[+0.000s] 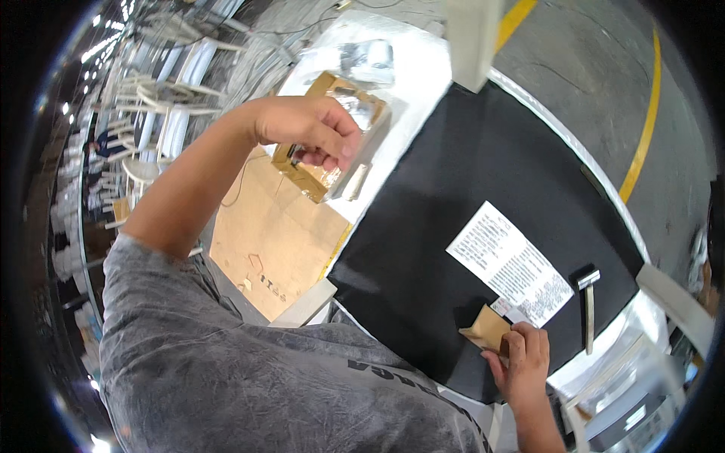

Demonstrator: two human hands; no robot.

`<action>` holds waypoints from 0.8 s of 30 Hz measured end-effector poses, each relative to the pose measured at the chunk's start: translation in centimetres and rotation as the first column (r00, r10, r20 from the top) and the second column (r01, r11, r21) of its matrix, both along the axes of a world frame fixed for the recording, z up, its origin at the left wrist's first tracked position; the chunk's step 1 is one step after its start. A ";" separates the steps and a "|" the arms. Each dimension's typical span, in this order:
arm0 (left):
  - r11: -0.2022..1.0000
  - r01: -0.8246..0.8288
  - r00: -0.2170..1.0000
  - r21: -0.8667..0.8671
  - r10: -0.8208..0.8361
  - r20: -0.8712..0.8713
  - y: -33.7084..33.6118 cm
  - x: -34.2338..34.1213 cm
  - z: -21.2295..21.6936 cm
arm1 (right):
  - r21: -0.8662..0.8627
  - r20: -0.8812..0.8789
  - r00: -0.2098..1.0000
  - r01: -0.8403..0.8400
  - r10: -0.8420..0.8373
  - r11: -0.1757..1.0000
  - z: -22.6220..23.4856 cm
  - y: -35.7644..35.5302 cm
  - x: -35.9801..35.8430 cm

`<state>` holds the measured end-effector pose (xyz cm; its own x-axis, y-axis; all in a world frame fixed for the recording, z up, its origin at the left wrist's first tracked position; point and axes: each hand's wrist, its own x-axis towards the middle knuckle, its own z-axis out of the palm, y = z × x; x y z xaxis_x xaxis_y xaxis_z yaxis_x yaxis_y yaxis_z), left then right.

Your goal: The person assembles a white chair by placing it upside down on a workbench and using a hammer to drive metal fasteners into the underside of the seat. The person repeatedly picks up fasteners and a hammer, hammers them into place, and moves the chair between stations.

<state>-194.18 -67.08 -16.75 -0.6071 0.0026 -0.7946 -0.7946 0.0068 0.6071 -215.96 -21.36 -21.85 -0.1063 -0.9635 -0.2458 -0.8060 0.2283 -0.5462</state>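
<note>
My left hand [321, 137] is raised over an open cardboard box [306, 181] with clear plastic wrapping in it. Its fingers are curled in toward the thumb; whatever they may hold is hidden. My right hand [525, 362] grips the edge of a small folded tan piece [487, 330], like cardboard or stiff paper. That piece rests on a black fabric-covered panel [408, 234], beside the lower end of a white printed label [510, 260]. Right of the label lies a hammer [589, 309] with a metal head and a light wooden handle.
Pale legs [472, 45] rise at the panel's corners, one more [676, 306] at the right. Left of the panel lies a plywood-coloured board [272, 234]. A plastic-wrapped bundle [368, 60] sits behind the box. Chairs [162, 113] stand far left; yellow lines [646, 143] mark the floor.
</note>
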 end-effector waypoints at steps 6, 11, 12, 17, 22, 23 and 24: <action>0.702 0.025 0.949 -0.711 0.207 0.238 -2.6 12.4 -15.8 | -0.027 0.032 0.998 0.057 -0.056 0.998 0.3 -0.1 -0.1; 0.405 0.064 0.844 -0.912 0.465 0.266 0.8 14.1 -23.6 | -0.036 0.018 0.994 0.111 -0.111 0.993 1.0 -0.7 -0.4; 0.427 0.090 0.820 -0.900 0.481 0.310 0.8 14.6 -23.9 | -0.047 0.029 0.993 0.115 -0.113 0.992 1.2 -0.7 -0.5; 0.408 0.155 0.826 -0.900 0.447 0.344 0.7 12.3 -25.9 | -0.095 -0.009 0.990 0.138 -0.139 0.986 1.7 -1.2 -1.0; 0.379 0.144 0.891 -0.914 0.352 0.286 0.3 12.7 -26.7 | -0.162 -0.018 0.992 0.121 -0.126 0.979 1.7 -1.6 -2.6; 0.390 0.071 0.892 -0.918 0.387 0.233 0.1 13.8 -26.2 | -0.190 -0.001 0.993 0.115 -0.117 0.975 1.9 -1.5 -3.1; 0.363 0.105 0.889 -0.926 0.383 0.251 0.4 13.0 -26.3 | -0.184 -0.015 0.992 0.120 -0.125 0.976 2.1 -1.6 -3.4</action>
